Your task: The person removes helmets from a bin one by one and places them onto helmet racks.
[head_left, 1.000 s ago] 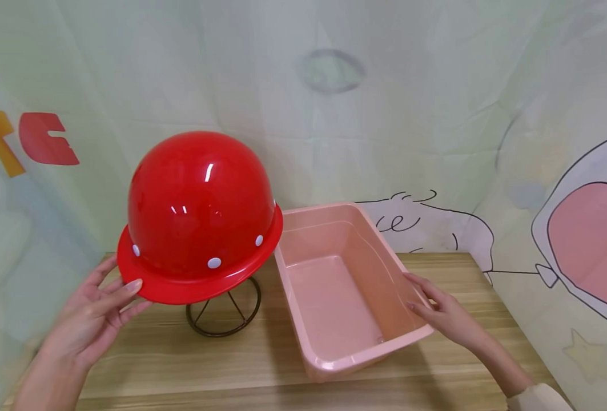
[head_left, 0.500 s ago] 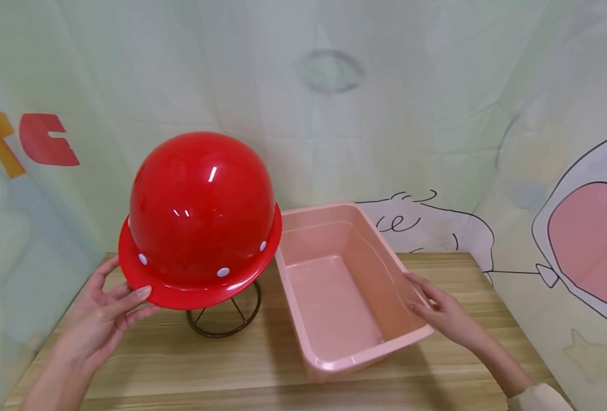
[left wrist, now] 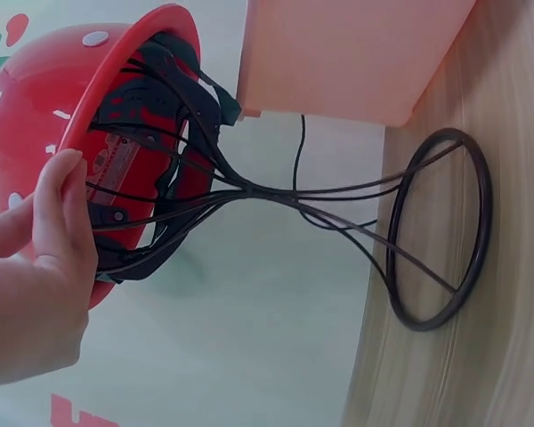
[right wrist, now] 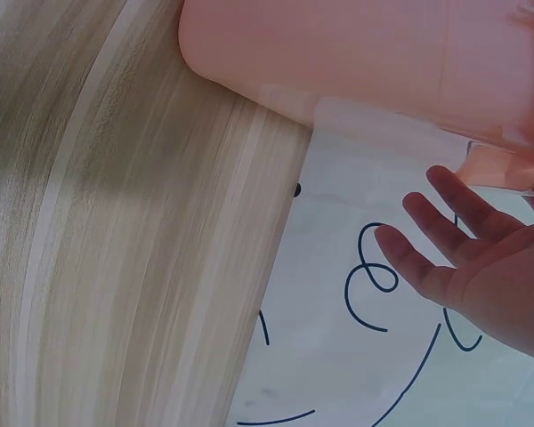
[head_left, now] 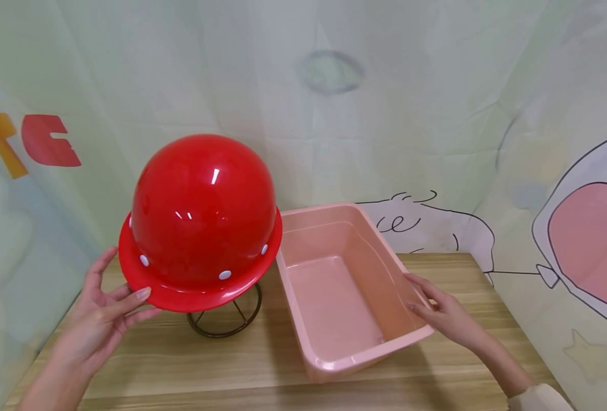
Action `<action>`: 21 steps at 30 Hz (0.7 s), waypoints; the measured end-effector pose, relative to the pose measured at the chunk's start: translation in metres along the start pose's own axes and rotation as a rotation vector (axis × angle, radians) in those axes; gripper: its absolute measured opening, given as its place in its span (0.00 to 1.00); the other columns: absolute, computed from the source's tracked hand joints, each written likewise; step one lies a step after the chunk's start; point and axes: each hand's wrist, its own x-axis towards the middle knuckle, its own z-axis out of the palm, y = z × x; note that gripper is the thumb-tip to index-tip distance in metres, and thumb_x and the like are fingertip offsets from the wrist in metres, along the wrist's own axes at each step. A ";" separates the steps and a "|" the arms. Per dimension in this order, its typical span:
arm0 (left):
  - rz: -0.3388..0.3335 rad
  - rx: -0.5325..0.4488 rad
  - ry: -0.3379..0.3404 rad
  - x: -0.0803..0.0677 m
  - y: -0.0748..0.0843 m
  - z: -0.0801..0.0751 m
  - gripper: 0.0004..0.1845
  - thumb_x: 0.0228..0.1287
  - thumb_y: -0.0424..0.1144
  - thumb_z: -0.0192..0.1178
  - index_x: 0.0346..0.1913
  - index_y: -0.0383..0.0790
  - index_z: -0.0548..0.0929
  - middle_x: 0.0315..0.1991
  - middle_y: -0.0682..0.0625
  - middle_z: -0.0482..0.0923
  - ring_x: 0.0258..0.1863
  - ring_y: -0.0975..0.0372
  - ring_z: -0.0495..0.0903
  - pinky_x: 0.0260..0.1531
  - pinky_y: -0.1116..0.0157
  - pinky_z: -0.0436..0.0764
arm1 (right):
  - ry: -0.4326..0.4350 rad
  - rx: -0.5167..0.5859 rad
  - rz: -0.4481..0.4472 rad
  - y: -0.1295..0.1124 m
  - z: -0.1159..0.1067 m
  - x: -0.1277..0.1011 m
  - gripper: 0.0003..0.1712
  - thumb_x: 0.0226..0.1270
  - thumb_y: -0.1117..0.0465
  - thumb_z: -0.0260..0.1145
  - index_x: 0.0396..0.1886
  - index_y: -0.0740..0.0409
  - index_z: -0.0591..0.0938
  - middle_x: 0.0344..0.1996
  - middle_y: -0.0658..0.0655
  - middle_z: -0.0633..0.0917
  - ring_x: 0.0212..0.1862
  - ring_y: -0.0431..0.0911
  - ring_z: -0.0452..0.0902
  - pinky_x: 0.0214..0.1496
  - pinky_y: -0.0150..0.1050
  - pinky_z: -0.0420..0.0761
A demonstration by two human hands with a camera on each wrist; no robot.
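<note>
A red hard hat (head_left: 205, 211) with white rivets sits tilted over a dark wire stand (head_left: 226, 334). In the left wrist view the stand's wires (left wrist: 249, 189) run up into the hat, beside its dark inner harness (left wrist: 142, 111). My left hand (head_left: 95, 317) pinches the brim at the near left, thumb on top and fingers beneath. A pink plastic basin (head_left: 295, 319) stands to the right of the hat. At its right rim, my right hand (head_left: 449, 317) grips with the thumb over the inside. The other fingers (right wrist: 418, 258) spread loosely outside, seen in the right wrist view.
Everything stands on a wood-grain table (head_left: 221, 377). A pale printed curtain (head_left: 426, 114) hangs close behind and on both sides, with a balloon drawing (head_left: 596, 240) on the right. The basin's left rim is close beside the hat's brim.
The hard hat has turned a little, its front brim dipping and shifting right as my left hand moved right with it. My right hand and the basin have stayed in place.
</note>
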 end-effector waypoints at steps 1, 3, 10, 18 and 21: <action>-0.002 0.003 0.001 0.000 0.000 0.000 0.39 0.63 0.18 0.43 0.66 0.59 0.45 0.48 0.48 0.77 0.42 0.53 0.81 0.33 0.52 0.80 | 0.001 -0.004 -0.002 0.000 0.000 0.000 0.31 0.62 0.59 0.63 0.65 0.54 0.65 0.59 0.67 0.69 0.48 0.53 0.73 0.37 0.35 0.79; -0.007 -0.011 -0.001 0.000 0.000 0.000 0.39 0.63 0.18 0.43 0.67 0.59 0.46 0.49 0.48 0.76 0.42 0.53 0.81 0.34 0.51 0.80 | 0.000 -0.005 -0.004 0.000 0.000 0.000 0.31 0.62 0.59 0.63 0.65 0.54 0.65 0.60 0.67 0.69 0.48 0.53 0.73 0.38 0.35 0.79; -0.022 -0.134 -0.030 -0.001 0.000 0.000 0.37 0.64 0.17 0.40 0.66 0.58 0.48 0.47 0.44 0.78 0.40 0.49 0.81 0.34 0.52 0.80 | -0.003 0.015 0.000 0.001 -0.001 0.000 0.32 0.63 0.60 0.62 0.65 0.54 0.65 0.59 0.68 0.69 0.46 0.53 0.74 0.36 0.34 0.79; -0.030 -0.152 -0.044 -0.003 0.000 -0.004 0.33 0.65 0.17 0.38 0.65 0.52 0.50 0.49 0.46 0.76 0.38 0.50 0.82 0.35 0.54 0.80 | -0.010 -0.005 0.008 0.001 -0.001 0.000 0.31 0.63 0.59 0.62 0.65 0.54 0.65 0.59 0.68 0.69 0.46 0.53 0.75 0.36 0.34 0.79; -0.031 -0.123 -0.030 -0.003 -0.001 -0.005 0.32 0.65 0.18 0.40 0.65 0.51 0.51 0.49 0.46 0.77 0.38 0.50 0.82 0.36 0.55 0.80 | -0.011 -0.006 0.010 0.001 -0.001 0.000 0.32 0.63 0.58 0.62 0.66 0.54 0.65 0.59 0.68 0.68 0.47 0.54 0.75 0.37 0.35 0.79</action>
